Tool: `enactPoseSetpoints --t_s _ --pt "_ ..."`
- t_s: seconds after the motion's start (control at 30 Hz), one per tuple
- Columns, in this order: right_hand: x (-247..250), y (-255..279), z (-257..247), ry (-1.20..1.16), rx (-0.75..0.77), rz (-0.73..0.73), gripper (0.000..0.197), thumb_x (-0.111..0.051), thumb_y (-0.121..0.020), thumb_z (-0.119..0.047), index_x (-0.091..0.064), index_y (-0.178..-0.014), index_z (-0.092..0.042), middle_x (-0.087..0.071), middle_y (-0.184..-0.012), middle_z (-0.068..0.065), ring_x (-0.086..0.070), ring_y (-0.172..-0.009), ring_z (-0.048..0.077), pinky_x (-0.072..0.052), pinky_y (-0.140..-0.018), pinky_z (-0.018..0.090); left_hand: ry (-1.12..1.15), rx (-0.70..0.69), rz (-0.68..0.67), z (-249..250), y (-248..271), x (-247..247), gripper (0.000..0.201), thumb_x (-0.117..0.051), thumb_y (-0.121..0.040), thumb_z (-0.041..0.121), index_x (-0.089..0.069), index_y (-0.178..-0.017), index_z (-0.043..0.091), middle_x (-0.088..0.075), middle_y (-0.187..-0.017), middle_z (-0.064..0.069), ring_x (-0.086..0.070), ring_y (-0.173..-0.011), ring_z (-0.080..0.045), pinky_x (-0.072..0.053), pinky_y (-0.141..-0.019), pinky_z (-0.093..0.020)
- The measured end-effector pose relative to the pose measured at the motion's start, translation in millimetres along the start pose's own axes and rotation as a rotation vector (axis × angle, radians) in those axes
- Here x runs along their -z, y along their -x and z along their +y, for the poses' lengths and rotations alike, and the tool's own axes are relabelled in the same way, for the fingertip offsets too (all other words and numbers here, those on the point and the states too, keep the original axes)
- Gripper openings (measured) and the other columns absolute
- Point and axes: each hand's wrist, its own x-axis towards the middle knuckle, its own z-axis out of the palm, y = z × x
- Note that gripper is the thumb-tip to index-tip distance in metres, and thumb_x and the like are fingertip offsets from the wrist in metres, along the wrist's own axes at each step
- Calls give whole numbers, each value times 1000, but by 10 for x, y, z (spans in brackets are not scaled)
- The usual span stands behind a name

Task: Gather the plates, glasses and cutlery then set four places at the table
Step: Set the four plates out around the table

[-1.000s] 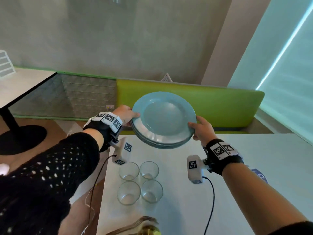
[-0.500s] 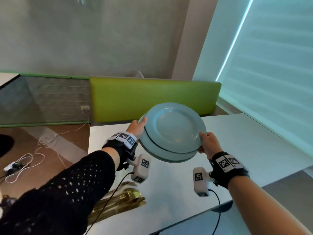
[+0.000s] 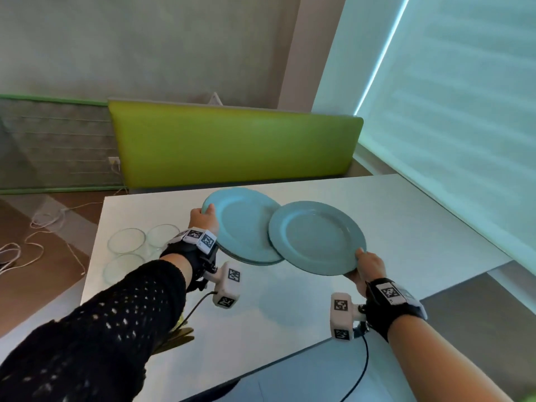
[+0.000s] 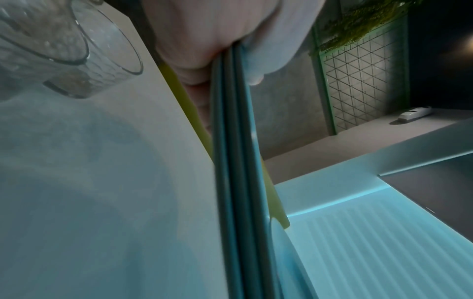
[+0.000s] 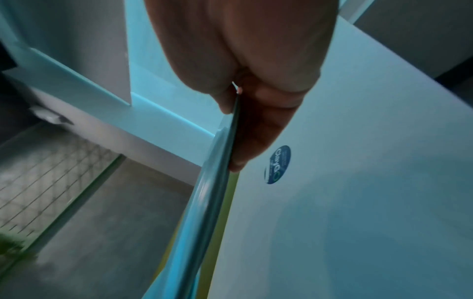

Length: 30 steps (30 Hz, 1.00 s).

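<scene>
White table [image 3: 391, 216] fills the near view, with a green bench back [image 3: 232, 146] behind it. The camera has swung right since a second ago: the glasses [image 3: 127, 240] now sit at the table's left edge instead of right below the hands.

Main change: the plate stack has split. Half a second ago both hands held one stack together. Now the right hand [image 3: 367, 266] carries a single teal plate [image 3: 316, 237] off to the right, thumb on the rim and fingers curled underneath, pinching it at the near edge. That plate overlaps the edge of the rest and hangs above the table, not yet set down.

The left hand [image 3: 203, 219] holds the remaining plate stack [image 3: 243, 224], thumb on top, fingers under. The left wrist view shows three rims [image 4: 235, 141] clamped between thumb and fingers.

Gold cutlery [image 3: 177, 335] is partly hidden under the left sleeve at the near table edge; only a few ends show.

Read: gathering looks done and distribution has started. First place likely goes on the right side of the table, leaving three plates. Risk: one-handed grip on three stacked plates, tilted slightly.
</scene>
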Motion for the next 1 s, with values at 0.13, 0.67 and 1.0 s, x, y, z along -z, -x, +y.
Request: enactPoseSetpoints --t_s 0.13,0.67,1.0 --pt "123 -168 182 -60 -71 83 36 -36 -101 -7 -40 -132 10 -51 -122 27 -48 -95 32 -46 -84 51 9 8 103 9 -142 79 48 -38 -98 29 -42 -132 -4 -55 -128 -27 -55 -113 -39 -43 -90 -38" --pt "-184 -124 1254 -86 -325 221 36 -36 -99 -5 -42 -130 11 -51 -107 26 -50 -91 35 -47 -85 52 -60 -8 103 41 -476 383 49 -37 -99 32 -40 -135 -1 -53 -132 -23 -54 -118 -36 -41 -94 -35" --pt "-275 77 1583 -9 -404 219 31 -47 -96 -8 -50 -123 8 -56 -115 17 -53 -95 26 -53 -85 35 -81 -48 35 -30 -567 452 48 -37 -99 33 -41 -133 -1 -53 -132 -21 -53 -119 -34 -40 -94 -35"
